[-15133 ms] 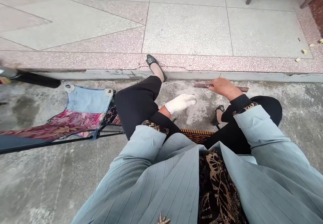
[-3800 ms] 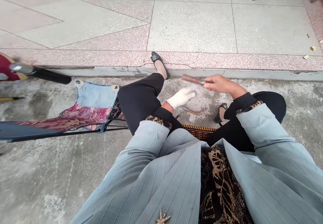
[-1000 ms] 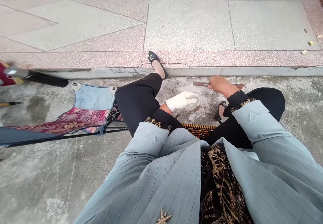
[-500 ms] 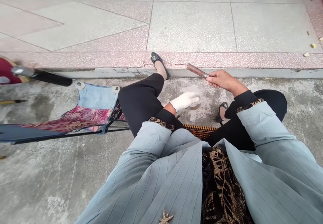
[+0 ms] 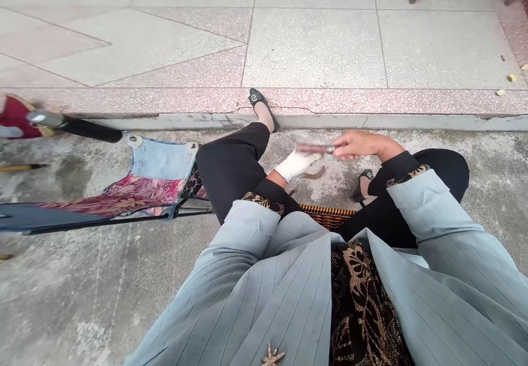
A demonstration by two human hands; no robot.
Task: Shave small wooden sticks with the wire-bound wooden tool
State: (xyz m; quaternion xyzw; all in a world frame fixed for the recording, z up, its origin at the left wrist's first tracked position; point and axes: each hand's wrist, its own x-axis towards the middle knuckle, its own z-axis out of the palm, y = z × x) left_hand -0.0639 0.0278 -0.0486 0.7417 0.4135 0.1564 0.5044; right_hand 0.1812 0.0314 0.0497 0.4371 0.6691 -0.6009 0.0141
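Note:
In the head view, my right hand (image 5: 357, 144) is bare and closed around the end of a brown bar-shaped tool (image 5: 313, 148) with a silvery ringed neck. The tool is level, slightly blurred, and passes over the fingers of my left hand (image 5: 295, 165). That hand wears a white glove, its fingers curled, and what they hold is hidden. A curved brown piece (image 5: 315, 173) shows just below the gloved fingertips; I cannot tell whether they touch it. Both hands are above the concrete between my knees.
Left of my knee stands a folding seat (image 5: 159, 160) of blue and floral fabric. Near it are a black-handled object (image 5: 91, 128) and a yellow stick (image 5: 20, 167). A tiled step (image 5: 313, 53) runs ahead. Beneath me is a woven seat (image 5: 328, 212).
My right hand has swung the brown tool down and left, from raised and tilted to level over the gloved hand. My left hand has barely moved.

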